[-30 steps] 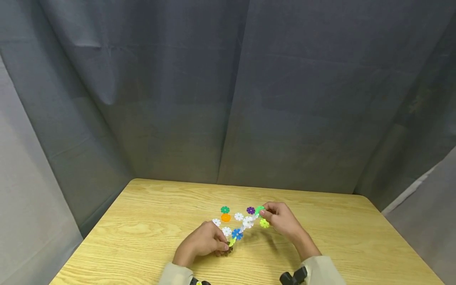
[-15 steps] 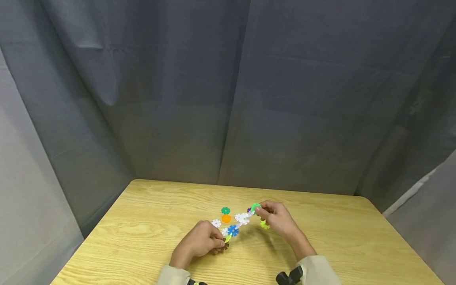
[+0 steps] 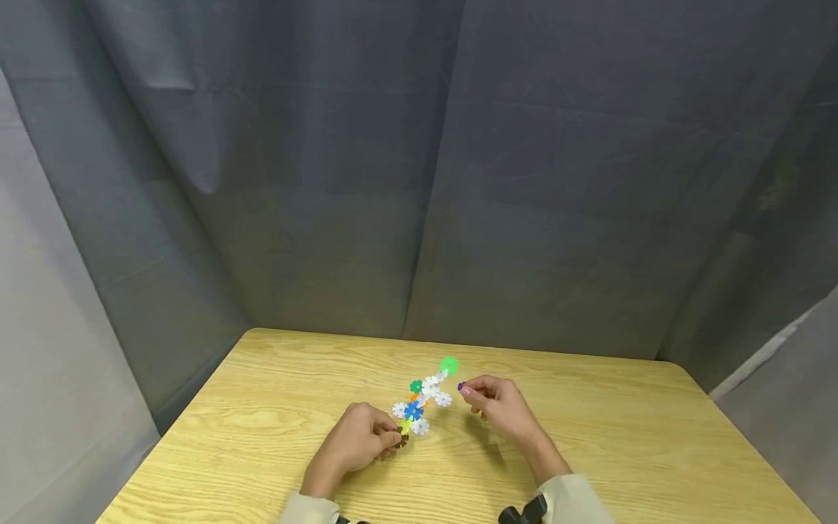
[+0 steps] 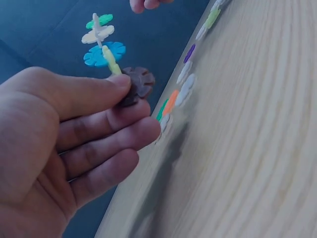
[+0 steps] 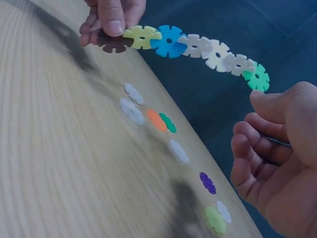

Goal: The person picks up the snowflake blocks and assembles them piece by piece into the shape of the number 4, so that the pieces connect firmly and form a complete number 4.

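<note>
My left hand [image 3: 358, 438] pinches a brown snowflake disc [image 4: 142, 84] between thumb and fingers. From it a chain of interlocking plastic discs rises off the table: a yellow disc [image 5: 143, 37], a blue disc [image 5: 168, 41], several white discs [image 5: 217, 55] and a bright green disc [image 3: 449, 365] at the far end. My right hand [image 3: 500, 410] holds nothing, its fingers loosely bent. In the head view it is apart from the green end; in the right wrist view its thumb tip overlaps that disc's lower edge. A purple disc [image 5: 208, 183] on the table shows beside the right fingertips in the head view.
Loose discs lie flat on the wooden table [image 3: 622, 437]: a dark green disc [image 5: 168, 123], an orange disc [image 5: 156, 120], several white ones and a yellow-green disc [image 5: 215, 219]. Grey curtains [image 3: 524, 182] stand behind the table and at its sides.
The chain has shifted left in the head view and its green end now points up and away. My right hand has let go of the green disc. The left still grips the brown one.
</note>
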`<state>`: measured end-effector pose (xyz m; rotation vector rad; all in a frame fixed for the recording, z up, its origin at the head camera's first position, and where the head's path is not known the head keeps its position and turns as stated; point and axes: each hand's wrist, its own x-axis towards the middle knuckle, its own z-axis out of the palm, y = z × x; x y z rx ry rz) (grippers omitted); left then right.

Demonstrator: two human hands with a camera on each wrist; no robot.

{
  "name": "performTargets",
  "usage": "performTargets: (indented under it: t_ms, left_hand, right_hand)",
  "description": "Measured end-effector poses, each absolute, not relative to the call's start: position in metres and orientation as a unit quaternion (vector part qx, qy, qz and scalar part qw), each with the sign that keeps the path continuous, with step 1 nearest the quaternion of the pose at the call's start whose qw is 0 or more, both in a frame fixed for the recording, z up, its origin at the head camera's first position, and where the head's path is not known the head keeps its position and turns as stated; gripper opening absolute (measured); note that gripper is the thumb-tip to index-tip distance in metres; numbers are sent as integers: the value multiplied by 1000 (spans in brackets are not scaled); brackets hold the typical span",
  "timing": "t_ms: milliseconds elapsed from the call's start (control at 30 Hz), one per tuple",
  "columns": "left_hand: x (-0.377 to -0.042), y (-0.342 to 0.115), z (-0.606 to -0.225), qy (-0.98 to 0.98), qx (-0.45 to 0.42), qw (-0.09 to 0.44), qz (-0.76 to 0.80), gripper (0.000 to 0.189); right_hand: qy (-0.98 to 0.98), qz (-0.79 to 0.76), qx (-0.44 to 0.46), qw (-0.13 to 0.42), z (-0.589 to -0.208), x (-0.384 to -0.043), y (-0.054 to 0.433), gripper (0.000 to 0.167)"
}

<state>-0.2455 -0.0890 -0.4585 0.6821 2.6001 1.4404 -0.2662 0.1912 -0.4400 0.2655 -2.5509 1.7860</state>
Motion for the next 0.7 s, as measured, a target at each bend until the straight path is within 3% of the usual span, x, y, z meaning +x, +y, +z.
performTargets:
  t_ms: [367,700]
  left_hand:
    - [-250,-99,-462,874,213,-17,436,6]
    - [-251,-98,-462,881,208,-33,424,5]
  right_hand:
    - [-819,568,85,17,-447,-262,174,19]
    - [-848,519,105,32,-462,-265,163,21]
